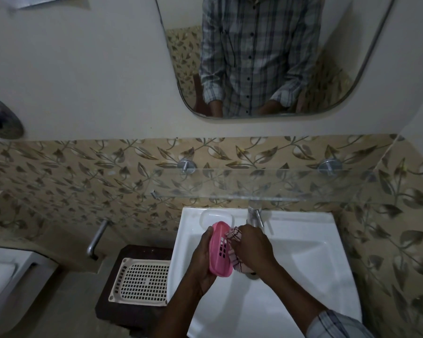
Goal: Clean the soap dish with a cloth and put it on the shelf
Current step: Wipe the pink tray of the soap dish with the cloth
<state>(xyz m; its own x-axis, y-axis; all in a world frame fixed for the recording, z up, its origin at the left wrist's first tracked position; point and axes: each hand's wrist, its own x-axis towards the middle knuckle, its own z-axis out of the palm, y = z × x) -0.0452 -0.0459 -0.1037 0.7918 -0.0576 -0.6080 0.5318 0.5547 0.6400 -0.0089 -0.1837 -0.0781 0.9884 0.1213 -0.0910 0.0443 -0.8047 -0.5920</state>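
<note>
Over the white sink (303, 240), my left hand (202, 259) grips a pink slotted soap dish (220, 250) from the left, tilted on its side. My right hand (252, 247) holds a bunched white cloth with dark stripes (233, 236) and presses it against the dish's inner face. More of the cloth hangs below my right hand. A glass shelf (266, 184) on two metal pegs runs along the wall above the sink.
A chrome tap (254, 213) stands at the sink's back, right behind my hands. A moulded soap recess (216, 217) lies in the sink's back left. A white perforated tray (142, 281) rests on a dark stool to the left. A mirror (274, 57) hangs above.
</note>
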